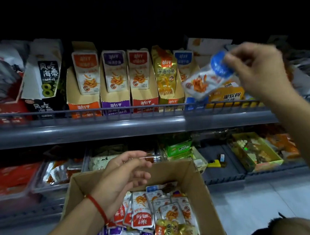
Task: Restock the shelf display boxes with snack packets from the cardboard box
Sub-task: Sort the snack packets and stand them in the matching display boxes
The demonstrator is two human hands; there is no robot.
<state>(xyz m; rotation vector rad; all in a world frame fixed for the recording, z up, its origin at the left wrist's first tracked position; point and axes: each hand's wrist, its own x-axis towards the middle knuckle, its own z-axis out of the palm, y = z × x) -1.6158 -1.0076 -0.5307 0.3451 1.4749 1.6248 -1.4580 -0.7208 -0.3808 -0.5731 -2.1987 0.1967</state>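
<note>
Blue-topped packet point(210, 76) pinched in my right hand point(257, 69), left hand point(122, 179) relaxed over cardboard box point(198, 185); next, slot into blue display box point(191, 99)

display boxes point(114, 83) on upper shelf point(83, 131) | cardboard box point(201, 192) below, before it | packets point(155, 212) inside
</note>
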